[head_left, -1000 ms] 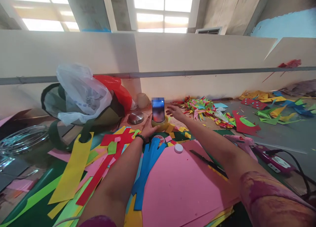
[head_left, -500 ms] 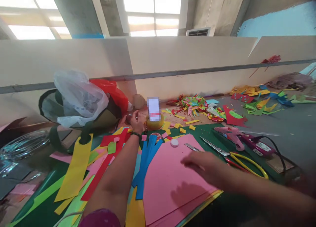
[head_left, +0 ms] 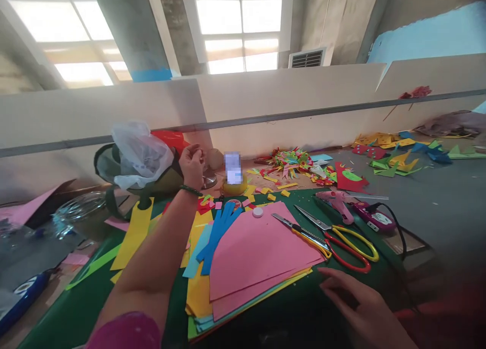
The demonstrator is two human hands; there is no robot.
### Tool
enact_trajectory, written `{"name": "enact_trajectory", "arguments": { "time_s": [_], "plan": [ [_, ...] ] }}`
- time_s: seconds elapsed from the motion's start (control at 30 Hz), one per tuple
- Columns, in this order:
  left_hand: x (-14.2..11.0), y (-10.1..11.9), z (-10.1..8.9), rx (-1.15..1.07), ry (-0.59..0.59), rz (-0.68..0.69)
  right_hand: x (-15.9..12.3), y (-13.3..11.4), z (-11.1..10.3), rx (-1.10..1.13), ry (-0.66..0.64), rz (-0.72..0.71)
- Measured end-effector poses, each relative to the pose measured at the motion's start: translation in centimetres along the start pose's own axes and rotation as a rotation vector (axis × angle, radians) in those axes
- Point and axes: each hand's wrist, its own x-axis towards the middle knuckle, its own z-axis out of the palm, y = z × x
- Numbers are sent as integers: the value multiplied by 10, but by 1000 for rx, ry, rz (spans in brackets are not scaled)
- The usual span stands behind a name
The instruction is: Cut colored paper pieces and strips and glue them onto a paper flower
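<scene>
My left hand is raised at the back of the table with its fingers pinched together; what they hold, if anything, I cannot make out. Just right of it stands a shiny, round-based metal object, and whether they touch is unclear. My right hand hovers low at the front right, fingers loosely bent and apart, holding nothing. Nearest to it are scissors with red and yellow handles and a yellow utility knife, which rests partly on a stack of pink paper. A white cap lies on the top sheet.
A pink glue gun and a purple corded device lie at right. Blue strips overlap the stack's left side. A phone leans upright behind. A bag stands back left; paper scraps pile along the wall.
My left hand has risen up and left, uncovering the metal object. My right hand has drawn back from the pink paper toward the lower right. The view has shifted slightly.
</scene>
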Motion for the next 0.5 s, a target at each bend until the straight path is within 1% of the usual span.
{"name": "enact_trajectory", "arguments": {
  "time_s": [0.07, 0.13, 0.2, 0.23, 0.27, 0.3, 0.33, 0.37, 0.43, 0.47, 0.5],
  "plan": [
    [-4, 28, -20, 0, 14, 9, -4, 0, 4, 10, 2, -33],
    [-11, 52, -47, 39, 13, 27, -7, -1, 6, 5, 13, -103],
    [-22, 68, -74, 134, 19, 76, -6, -7, 4, -16, 13, -184],
    [-29, 73, -85, 199, 12, 119, -3, -12, 1, -31, 0, -226],
    [-38, 75, -92, 279, -24, 190, 4, -19, -3, -48, -19, -273],
    [-50, 74, -95, 380, -102, 291, 14, -28, -7, -67, -49, -320],
    [-65, 72, -93, 420, -163, 334, 29, -38, -10, -88, -72, -373],
    [-83, 67, -88, 467, -275, 371, 48, -48, -10, -106, -78, -429],
    [-125, 54, -69, 551, -570, 441, 98, -66, -4, -130, -100, -484],
    [-147, 47, -58, 583, -731, 473, 128, -73, 3, -139, -116, -475],
    [-168, 39, -49, 615, -908, 509, 158, -78, 13, -147, -132, -436]
  ]
}}
